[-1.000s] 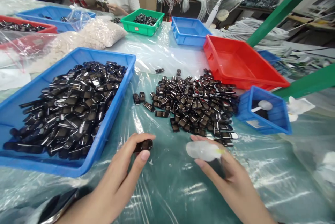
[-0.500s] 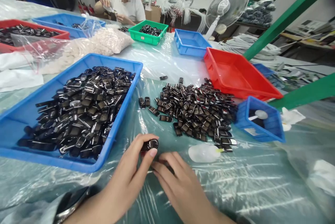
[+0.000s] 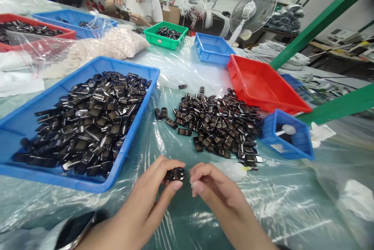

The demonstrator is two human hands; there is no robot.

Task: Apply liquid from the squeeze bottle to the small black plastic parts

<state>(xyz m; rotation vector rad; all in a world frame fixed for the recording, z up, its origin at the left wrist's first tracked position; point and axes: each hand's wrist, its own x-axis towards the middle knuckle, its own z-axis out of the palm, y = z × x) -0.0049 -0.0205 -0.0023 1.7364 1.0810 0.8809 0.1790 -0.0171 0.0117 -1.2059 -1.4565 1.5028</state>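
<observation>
Between thumb and fingers, my left hand (image 3: 156, 187) holds a small black piece (image 3: 176, 174) with a shiny face. My right hand (image 3: 216, 187) is just right of it, not touching, with thumb and fingertips pinched together; a tiny pale bit may be at the tips, too small to name. A pile of similar black pieces (image 3: 216, 121) lies on the plastic-covered table (image 3: 263, 211) beyond my hands. To the left, a large blue tray (image 3: 128, 141) holds many more. Behind my right hand is a translucent oval object (image 3: 230, 170), partly hidden.
A small blue bin (image 3: 300, 141) with a white scoop stands on the right, beside a red tray (image 3: 263, 82). Farther back are a green tray (image 3: 166, 39), a blue tray (image 3: 214, 47) and a bag of beige pieces (image 3: 125, 41). Across the table sits a person (image 3: 146, 8).
My left hand and its black piece have moved slightly right and down. The right hand has moved away from it to the right and turned, showing its pinched fingertips.
</observation>
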